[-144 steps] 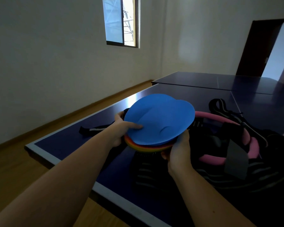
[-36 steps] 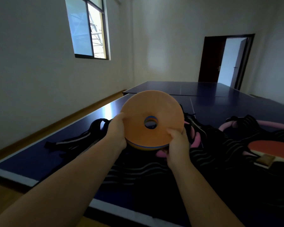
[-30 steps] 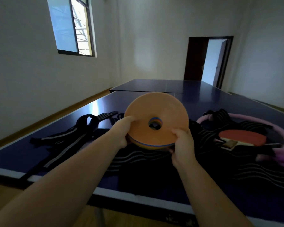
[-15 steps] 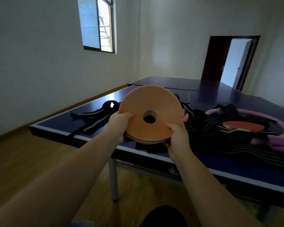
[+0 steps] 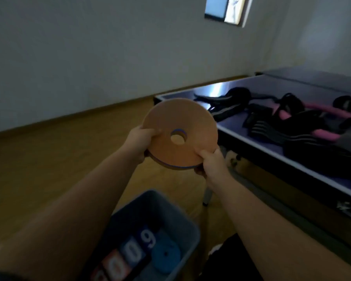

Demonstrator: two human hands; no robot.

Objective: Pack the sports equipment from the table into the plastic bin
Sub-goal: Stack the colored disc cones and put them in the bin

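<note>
Off the tabletop's (image 5: 234, 123) edge, above the plastic bin (image 5: 150, 207), a tilted stack of disc cones (image 5: 180, 116) with orange on top is gripped at its left rim by the left hand (image 5: 139, 141). The right hand (image 5: 211, 161) pinches its lower right rim. A blue disc (image 5: 166, 258) lies in the bin.

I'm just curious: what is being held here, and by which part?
The stack of orange-topped discs: left hand grips its left rim, right hand its lower-right rim.

Black straps (image 5: 225, 104), pink ring (image 5: 320, 112) on table (image 5: 259, 141)
</note>
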